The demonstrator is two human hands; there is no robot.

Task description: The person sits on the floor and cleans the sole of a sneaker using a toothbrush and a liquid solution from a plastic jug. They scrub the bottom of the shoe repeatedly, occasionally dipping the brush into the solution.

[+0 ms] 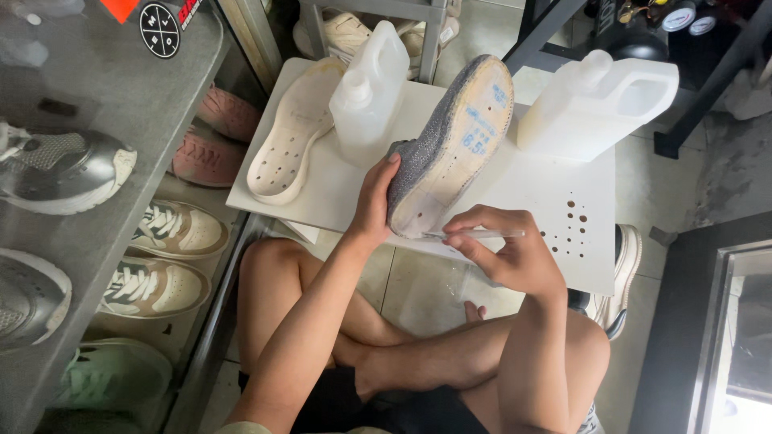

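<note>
My left hand grips the heel end of a grey knit shoe upper, held tilted with its pale underside turned toward me. My right hand holds a thin clear stick-like tool, whose tip touches the edge of the underside near the heel. Both hands hover over the front edge of a white board that lies above my crossed legs.
On the board lie a cream perforated insole and two translucent plastic jugs. A grey shelf on the left holds several sneakers. More shoes sit on the lower tiers.
</note>
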